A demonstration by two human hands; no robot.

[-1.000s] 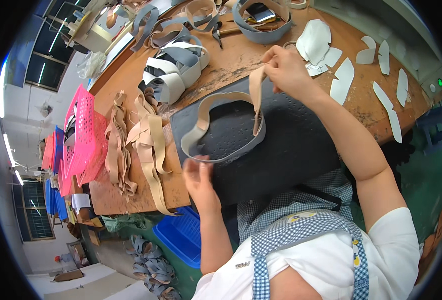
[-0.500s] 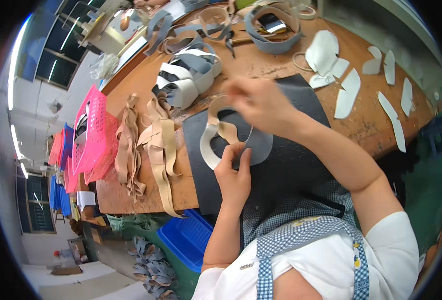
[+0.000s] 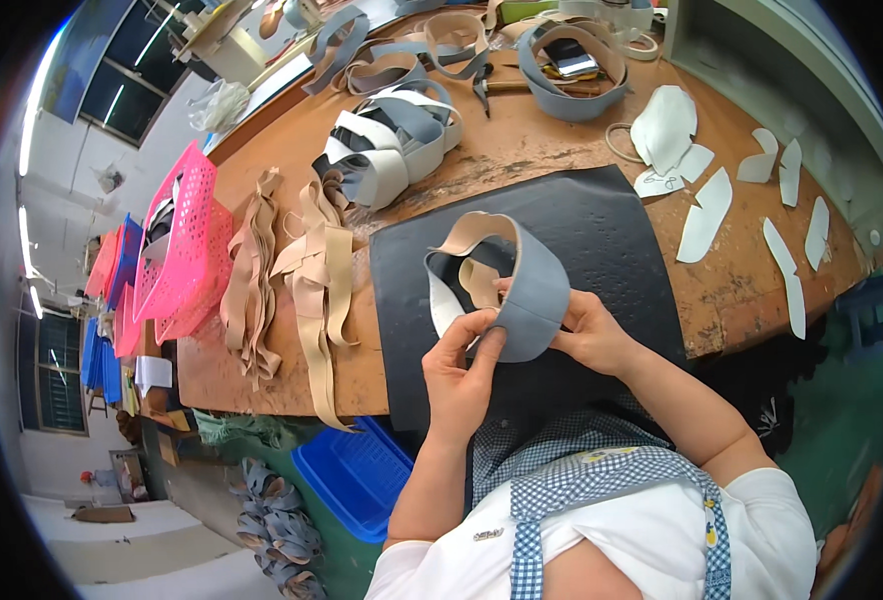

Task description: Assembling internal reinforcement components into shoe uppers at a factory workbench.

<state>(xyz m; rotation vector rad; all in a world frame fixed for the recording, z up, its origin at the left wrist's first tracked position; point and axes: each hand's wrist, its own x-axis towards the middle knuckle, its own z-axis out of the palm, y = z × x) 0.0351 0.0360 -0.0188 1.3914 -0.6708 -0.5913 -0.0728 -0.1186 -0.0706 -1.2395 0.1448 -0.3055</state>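
Between both hands I hold a looped leather piece (image 3: 534,300), grey-blue outside with beige and white inner faces. A beige strip (image 3: 480,284) shows inside the loop. My left hand (image 3: 462,375) pinches its lower near edge between thumb and fingers. On its right side my right hand (image 3: 592,335) grips the wall, with some fingertips hidden behind or inside it. The piece is held over a black mat (image 3: 602,240) on the wooden table.
Beige strips (image 3: 322,270) lie left of the mat, near a pink basket (image 3: 177,260). Behind are a stack of grey and white looped pieces (image 3: 397,140) and a grey coil (image 3: 572,100) around a phone. White pattern pieces (image 3: 707,215) lie right. A blue bin (image 3: 352,480) stands below the table edge.
My right hand has come down from above the piece to grip its right side. The leather loop has turned, showing more of its grey-blue outer wall. The view has shifted slightly.
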